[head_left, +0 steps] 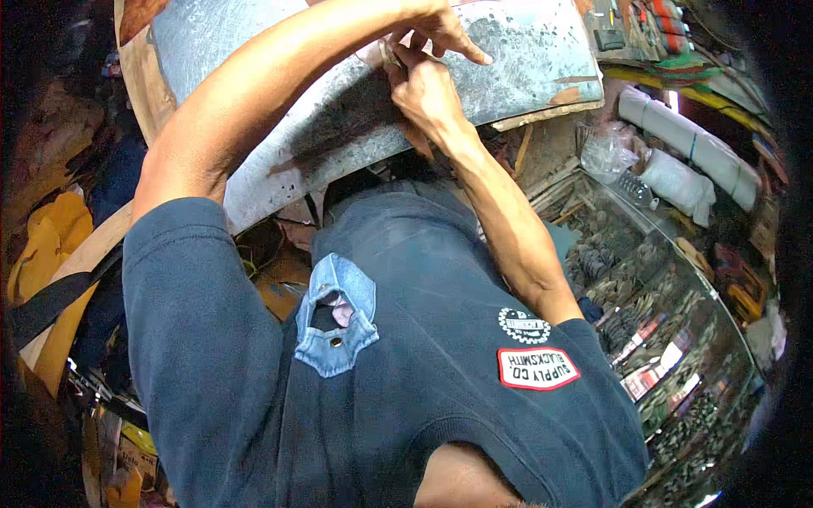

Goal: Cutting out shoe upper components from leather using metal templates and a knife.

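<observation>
Both my hands are close together over a worn, metal-topped workbench (356, 118). My left hand (440, 30) reaches in from the left, its index finger stretched out to the right and its other fingers curled inward. Just below it, my right hand (426, 89) is closed, its thumb and fingertips meeting the left hand's fingers. A small pale piece (388, 52) shows at the fingertips between the hands. It is too small and too covered to name.
A glass-topped case (652, 313) with many small dark items stands to the right. Beyond it lie white wrapped rolls (690, 144) and a clear plastic bag (608, 151). Tools (608, 38) lie at the bench's far right. Yellow cloth (55, 229) hangs at the left.
</observation>
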Tool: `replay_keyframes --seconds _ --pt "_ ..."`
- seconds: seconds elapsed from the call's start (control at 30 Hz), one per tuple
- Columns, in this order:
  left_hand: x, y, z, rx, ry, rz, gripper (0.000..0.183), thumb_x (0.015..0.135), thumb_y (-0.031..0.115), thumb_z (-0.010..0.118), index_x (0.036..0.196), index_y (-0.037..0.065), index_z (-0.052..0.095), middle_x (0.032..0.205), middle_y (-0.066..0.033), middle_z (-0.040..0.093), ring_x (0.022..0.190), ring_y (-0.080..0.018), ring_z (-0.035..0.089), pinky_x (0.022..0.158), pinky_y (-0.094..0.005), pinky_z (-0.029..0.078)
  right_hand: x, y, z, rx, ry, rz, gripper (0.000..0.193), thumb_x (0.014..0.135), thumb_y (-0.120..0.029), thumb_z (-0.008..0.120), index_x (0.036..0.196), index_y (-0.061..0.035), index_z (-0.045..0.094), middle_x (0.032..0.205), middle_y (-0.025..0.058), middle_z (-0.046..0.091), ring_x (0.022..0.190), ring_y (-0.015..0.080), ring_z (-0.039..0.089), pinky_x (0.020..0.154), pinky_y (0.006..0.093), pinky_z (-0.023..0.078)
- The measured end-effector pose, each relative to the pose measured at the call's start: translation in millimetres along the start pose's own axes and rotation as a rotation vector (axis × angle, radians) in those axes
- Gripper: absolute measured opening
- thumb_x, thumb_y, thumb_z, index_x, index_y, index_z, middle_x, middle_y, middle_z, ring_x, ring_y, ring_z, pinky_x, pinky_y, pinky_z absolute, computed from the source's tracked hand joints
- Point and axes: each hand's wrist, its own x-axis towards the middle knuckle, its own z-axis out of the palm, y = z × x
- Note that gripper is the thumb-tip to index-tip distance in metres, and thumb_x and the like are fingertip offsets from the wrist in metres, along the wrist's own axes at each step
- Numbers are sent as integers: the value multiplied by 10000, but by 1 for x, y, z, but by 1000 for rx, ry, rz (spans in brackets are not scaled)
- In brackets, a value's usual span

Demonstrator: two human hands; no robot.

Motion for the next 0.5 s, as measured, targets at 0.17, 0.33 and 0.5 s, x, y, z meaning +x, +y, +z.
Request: replay_keyframes --seconds 0.17,0.33,0.5 --pt "-3 -9 6 124 92 40 539 859 606 512 724 107 667 671 -79 616 666 -228 527 718 -420 491 0 -11 4 -43 113 -44 314 912 -209 606 1186 -64 659 947 288 663 920 442 659 782 476 535" --pt "-10 -16 14 248 186 70 469 845 549 536 758 111 678 705 -91 633 687 -247 554 714 -427 499 -1 -15 9 -97 161 -88 301 904 -218 621 1159 -66 670 965 268 670 906 439 663 780 471 545" --pt "-15 -18 23 371 279 93 401 832 492 559 793 114 689 738 -103 649 709 -265 581 710 -434 506 -2 -20 11 -185 125 -77 308 883 -210 623 1173 -117 669 967 262 670 902 441 660 794 488 542"
